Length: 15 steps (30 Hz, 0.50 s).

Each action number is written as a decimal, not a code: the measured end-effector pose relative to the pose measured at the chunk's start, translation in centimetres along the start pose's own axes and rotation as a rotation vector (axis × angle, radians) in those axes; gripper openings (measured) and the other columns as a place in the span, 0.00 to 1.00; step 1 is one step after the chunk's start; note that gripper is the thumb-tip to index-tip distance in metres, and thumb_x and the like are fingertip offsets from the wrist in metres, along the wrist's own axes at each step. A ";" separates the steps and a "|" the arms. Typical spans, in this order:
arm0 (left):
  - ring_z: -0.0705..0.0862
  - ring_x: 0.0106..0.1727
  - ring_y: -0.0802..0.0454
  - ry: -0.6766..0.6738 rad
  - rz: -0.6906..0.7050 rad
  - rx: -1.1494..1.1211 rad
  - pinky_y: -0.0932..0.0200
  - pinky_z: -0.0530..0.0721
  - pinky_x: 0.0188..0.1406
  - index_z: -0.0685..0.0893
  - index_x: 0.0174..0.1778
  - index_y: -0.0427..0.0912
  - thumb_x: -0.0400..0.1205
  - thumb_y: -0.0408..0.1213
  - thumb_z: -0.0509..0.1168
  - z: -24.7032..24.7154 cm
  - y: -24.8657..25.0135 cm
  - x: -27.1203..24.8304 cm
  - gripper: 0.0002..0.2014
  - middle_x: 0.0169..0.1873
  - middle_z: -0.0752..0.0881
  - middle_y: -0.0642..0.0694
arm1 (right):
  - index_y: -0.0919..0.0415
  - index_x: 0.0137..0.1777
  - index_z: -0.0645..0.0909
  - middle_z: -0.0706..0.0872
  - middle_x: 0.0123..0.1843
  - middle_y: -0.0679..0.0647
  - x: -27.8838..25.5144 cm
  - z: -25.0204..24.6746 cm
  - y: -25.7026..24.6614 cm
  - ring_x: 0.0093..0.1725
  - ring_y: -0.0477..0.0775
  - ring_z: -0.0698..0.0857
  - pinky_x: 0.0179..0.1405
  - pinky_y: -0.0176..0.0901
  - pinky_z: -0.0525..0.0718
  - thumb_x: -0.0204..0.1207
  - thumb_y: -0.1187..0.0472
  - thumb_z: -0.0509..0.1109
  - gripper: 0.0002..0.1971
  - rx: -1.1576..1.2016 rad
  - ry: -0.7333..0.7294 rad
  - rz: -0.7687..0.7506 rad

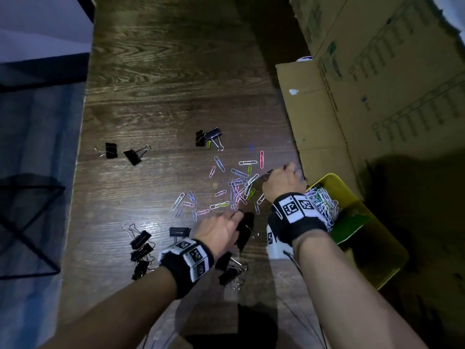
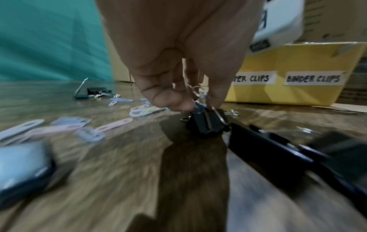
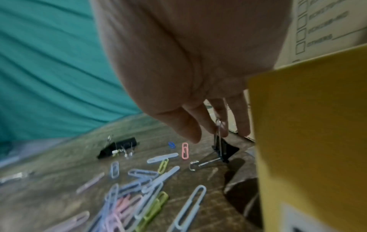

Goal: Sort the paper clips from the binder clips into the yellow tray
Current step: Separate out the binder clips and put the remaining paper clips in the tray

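The left hand [image 1: 218, 230] pinches the wire handles of a black binder clip [image 2: 207, 124] that sits on the wooden tabletop [image 1: 161, 91], thumb on one side and fingers on the other. The right hand [image 1: 283, 183] reaches down near the cardboard box [image 1: 377, 84] and holds the raised wire handle of another black binder clip [image 3: 224, 150] between its fingertips; that clip also rests on the tabletop. Between the two hands lies a scatter of pastel paper clips [image 1: 234, 190]. More binder clips [image 1: 141, 250] lie loose nearer the person and farther off. The yellow tray [image 1: 372, 238] stands at the right edge, just beside the right wrist, with a heap of paper clips in its far compartment.
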State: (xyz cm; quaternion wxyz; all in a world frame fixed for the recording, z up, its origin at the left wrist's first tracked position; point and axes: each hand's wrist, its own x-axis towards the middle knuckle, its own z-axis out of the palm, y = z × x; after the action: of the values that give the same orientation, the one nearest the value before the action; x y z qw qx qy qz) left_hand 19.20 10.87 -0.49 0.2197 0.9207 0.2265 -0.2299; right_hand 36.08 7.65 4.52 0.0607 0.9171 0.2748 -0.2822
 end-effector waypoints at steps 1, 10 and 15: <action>0.82 0.57 0.38 -0.005 0.008 -0.001 0.45 0.82 0.49 0.67 0.65 0.48 0.80 0.45 0.60 0.4 -0.2 -0.4 0.19 0.61 0.78 0.45 | 0.67 0.74 0.69 0.66 0.74 0.64 0.3 0.2 0.1 0.72 0.65 0.68 0.70 0.58 0.69 0.81 0.57 0.57 0.23 -0.059 -0.023 0.003; 0.83 0.53 0.49 0.145 0.070 -0.199 0.52 0.82 0.52 0.78 0.57 0.52 0.78 0.58 0.53 0.1 -4.8 -1.9 0.19 0.53 0.83 0.50 | 0.71 0.65 0.74 0.75 0.65 0.69 -3.1 2.0 -0.7 0.64 0.67 0.76 0.61 0.54 0.77 0.76 0.71 0.60 0.17 0.087 0.064 -0.263; 0.84 0.48 0.51 0.129 0.060 -0.268 0.54 0.83 0.48 0.82 0.52 0.52 0.76 0.63 0.50 -0.7 -6.7 -1.1 0.24 0.48 0.85 0.51 | 0.68 0.68 0.72 0.75 0.66 0.67 -5.4 6.2 -0.4 0.63 0.64 0.79 0.61 0.48 0.79 0.76 0.70 0.67 0.20 0.202 -0.090 -0.222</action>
State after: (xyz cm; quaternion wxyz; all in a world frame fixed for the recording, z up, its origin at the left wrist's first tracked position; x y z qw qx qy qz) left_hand 15.05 16.25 -1.33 0.3322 0.9023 0.2413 -0.1313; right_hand 29.08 3.81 2.37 -0.0510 0.8690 0.3416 -0.3542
